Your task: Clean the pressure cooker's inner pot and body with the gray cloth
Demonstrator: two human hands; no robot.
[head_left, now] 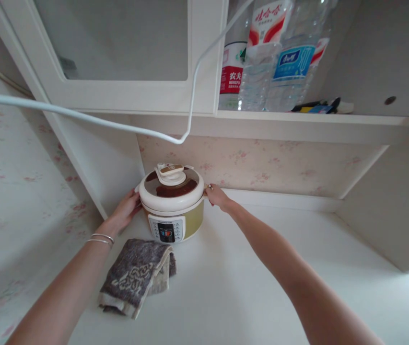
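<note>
A white and olive-green electric pressure cooker [193, 220] stands upright at the back left of the white counter, its lid on and its control panel facing me. My left hand [128, 207] is closed at the cooker's left side handle, which it mostly hides. On the opposite side, my right hand [216, 195] grips the right side handle, fingers wrapped round it. Just in front of the cooker lies a folded grey-brown towel [128, 273] with a pale pattern; neither hand touches it.
Above the counter [247, 287] hangs a cabinet with a frosted door [125, 96]. Several plastic bottles [262, 72] and small items [321, 106] sit on its open shelf. A white cable [118, 125] crosses in front of the cabinet. Side panels [387, 206] bound the counter.
</note>
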